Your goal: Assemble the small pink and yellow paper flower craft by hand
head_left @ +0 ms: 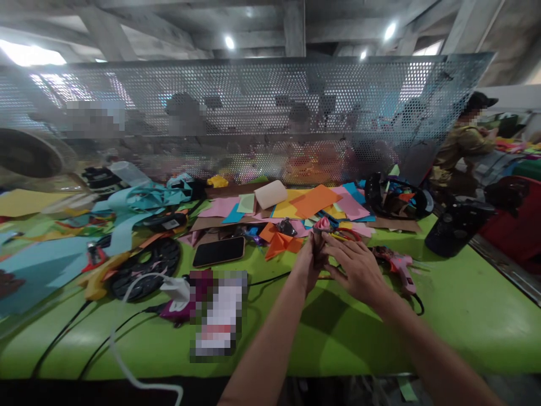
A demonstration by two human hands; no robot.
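Note:
A small pink folded-paper flower (pixel 322 224) with a darker base stands up between my hands above the green table. My left hand (pixel 311 260) is closed round its base, with most of the fingers turned away from view. From the right, my right hand (pixel 357 268) reaches over, its fingertips and thumb closed in on the same base; the exact contact is partly hidden. Just beyond my hands lie an orange folded-paper piece (pixel 282 241) and several coloured sheets. A pink glue gun (pixel 403 270) rests to the right of my right hand.
Left of my hands are a phone (pixel 218 251), a purple power strip (pixel 180 307) with cables, a black round tray (pixel 146 268) and a yellow glue gun (pixel 100 277). A dark tumbler (pixel 459 228) lies at the right edge. Behind stands a perforated metal screen (pixel 253 113); another person (pixel 465 141) is beyond it.

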